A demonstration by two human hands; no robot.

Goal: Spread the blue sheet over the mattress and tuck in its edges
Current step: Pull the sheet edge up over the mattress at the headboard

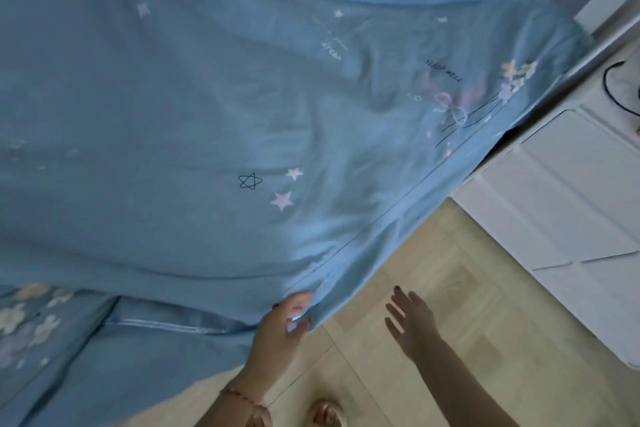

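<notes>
From the head camera, the left hand pinches the hemmed edge of the blue sheet, which billows up and away from that hand. Just right of it, the right hand hovers empty with fingers spread over the pale tiled floor; a white cabinet stands beyond.

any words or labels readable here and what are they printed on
"SLEEP WELL": dark print on the blue sheet, seen upside down, beside the bow-and-flowers motif.
White lettering further up the sheet: too blurred to read.
No other text, brand or number visible.
</notes>
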